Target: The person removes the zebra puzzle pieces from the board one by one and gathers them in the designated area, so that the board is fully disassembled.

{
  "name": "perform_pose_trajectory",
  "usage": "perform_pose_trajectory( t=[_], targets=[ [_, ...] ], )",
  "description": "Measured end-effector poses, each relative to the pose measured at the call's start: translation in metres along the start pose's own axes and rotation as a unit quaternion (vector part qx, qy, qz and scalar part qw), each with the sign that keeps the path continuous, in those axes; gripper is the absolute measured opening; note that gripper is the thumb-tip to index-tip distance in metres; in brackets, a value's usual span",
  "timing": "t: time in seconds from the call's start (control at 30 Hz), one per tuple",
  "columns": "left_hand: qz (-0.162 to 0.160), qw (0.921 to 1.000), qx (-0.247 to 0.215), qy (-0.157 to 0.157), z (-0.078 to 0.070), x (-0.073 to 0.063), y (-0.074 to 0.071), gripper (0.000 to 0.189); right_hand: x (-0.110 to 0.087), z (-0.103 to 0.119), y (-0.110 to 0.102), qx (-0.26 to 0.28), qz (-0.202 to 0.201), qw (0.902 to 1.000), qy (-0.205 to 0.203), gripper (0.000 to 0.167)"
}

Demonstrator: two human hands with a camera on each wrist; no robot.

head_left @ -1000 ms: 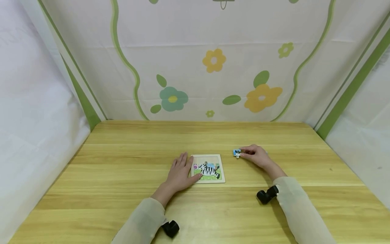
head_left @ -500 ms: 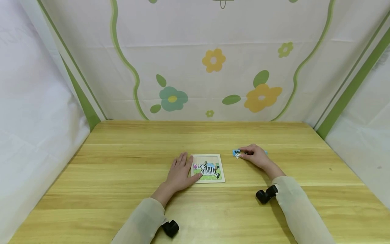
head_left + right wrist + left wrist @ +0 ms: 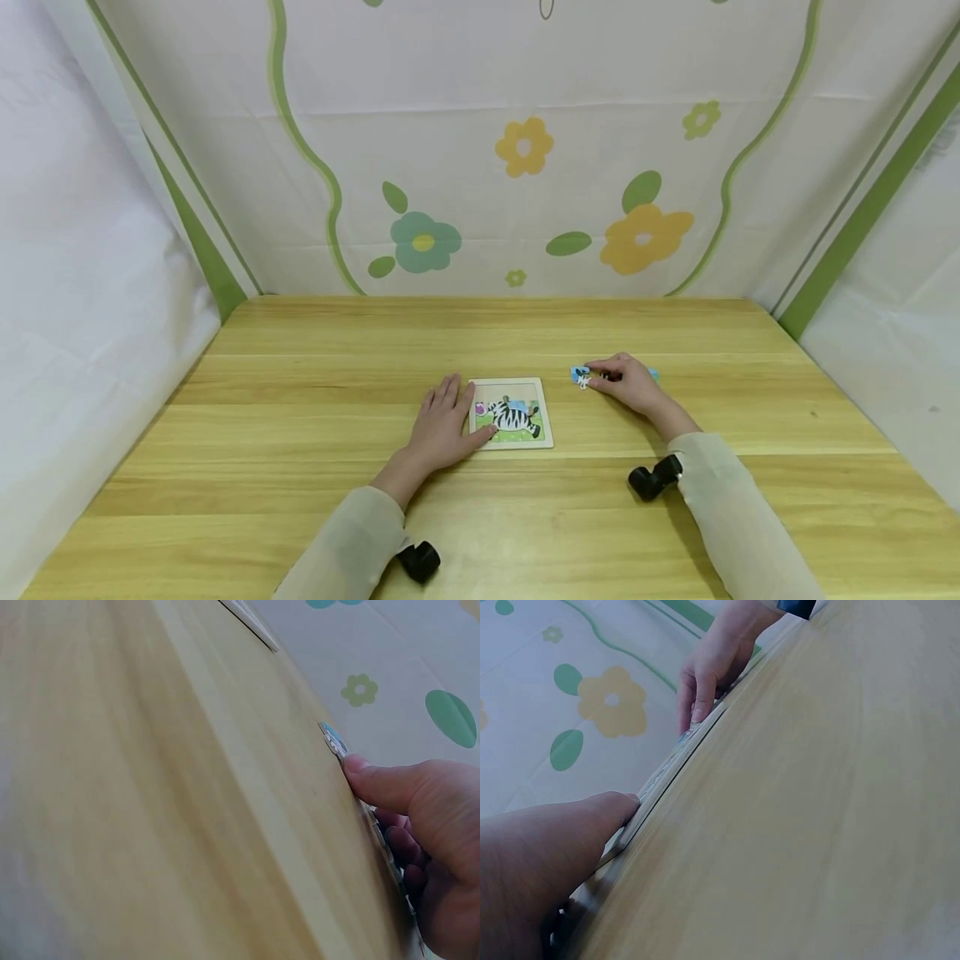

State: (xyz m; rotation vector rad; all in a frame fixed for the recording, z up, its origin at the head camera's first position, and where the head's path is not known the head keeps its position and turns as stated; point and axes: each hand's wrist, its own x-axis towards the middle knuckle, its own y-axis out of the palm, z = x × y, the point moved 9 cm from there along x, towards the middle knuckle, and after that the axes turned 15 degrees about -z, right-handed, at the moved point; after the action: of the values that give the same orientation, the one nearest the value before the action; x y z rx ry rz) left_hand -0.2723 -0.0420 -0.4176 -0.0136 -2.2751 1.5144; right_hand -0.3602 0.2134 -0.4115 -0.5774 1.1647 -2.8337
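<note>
A square wooden puzzle board (image 3: pixel 548 425) lies on the table, partly filled with a striped zebra picture on green. Bare wood shows along its far part. My left hand (image 3: pixel 442 427) rests on the board's left side, fingers straight and thumb over the near edge. To the right of the board, my right hand (image 3: pixel 636 388) pinches a small blue puzzle piece (image 3: pixel 579 375) with black-and-white stripes, between thumb and fingers. In the right wrist view the piece (image 3: pixel 333 739) sits low at the tabletop. Another blue puzzle piece (image 3: pixel 655 375) shows behind the right hand, mostly hidden by it.
The wooden table (image 3: pixel 300 467) spreads around both hands. A white curtain (image 3: pixel 465 83) with printed flowers hangs behind its far edge, and white cloth stands at both sides. Each wrist wears a black camera (image 3: pixel 420 562).
My right hand and the piece it pinches have shifted very slightly left, and more of the blue piece behind the hand shows. My left hand stays on the board.
</note>
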Motion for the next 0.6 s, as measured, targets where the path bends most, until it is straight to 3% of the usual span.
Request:
perform_pose_trajectory(
  t=[0.37, 0.6],
  targets=[
    [-0.023, 0.999, -0.039, 0.007, 0.0008, -0.0007, -0.0003, 0.082, 0.0004, 0.0005, 0.0004, 0.006, 0.001, 0.9999, -0.01, 0.039],
    [-0.002, 1.0, -0.007, -0.003, 0.0004, 0.0, 0.0003, 0.077, -0.001, 0.0022, -0.0018, 0.002, 0.012, 0.9999, 0.003, 0.053]
  ],
)
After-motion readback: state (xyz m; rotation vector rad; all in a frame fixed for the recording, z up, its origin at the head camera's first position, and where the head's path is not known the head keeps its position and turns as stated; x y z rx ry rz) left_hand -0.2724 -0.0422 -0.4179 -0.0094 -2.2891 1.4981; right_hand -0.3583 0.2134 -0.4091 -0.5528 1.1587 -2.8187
